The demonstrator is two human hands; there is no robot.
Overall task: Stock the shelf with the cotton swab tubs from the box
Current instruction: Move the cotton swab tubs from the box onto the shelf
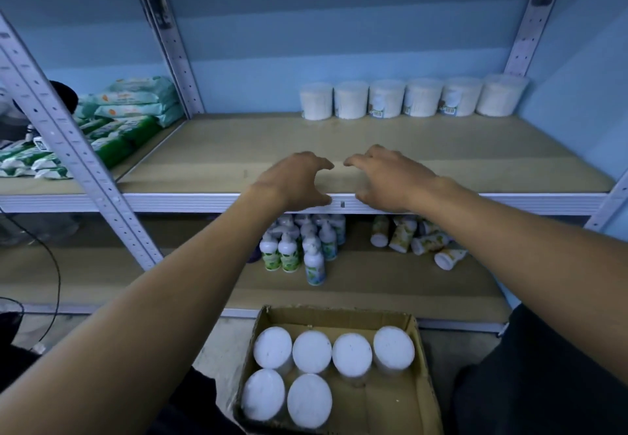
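Several cotton swab tubs (394, 99) stand in a row at the back right of the wooden shelf (475, 159). A cardboard box (419, 349) on the floor below holds several more tubs (312, 351), white lids up, with bare cardboard on its right side. My left hand (299, 179) and my right hand (384, 176) hover over the shelf's front edge, side by side, fingers loosely curled. Neither holds anything.
Packs of wipes (132, 105) are stacked on the neighbouring shelf bay at the left. On the lower shelf stand pump bottles (302, 247) and toppled tubes (414, 237). Perforated metal uprights (85, 162) frame the bay. A black cable (54, 264) hangs at the left.
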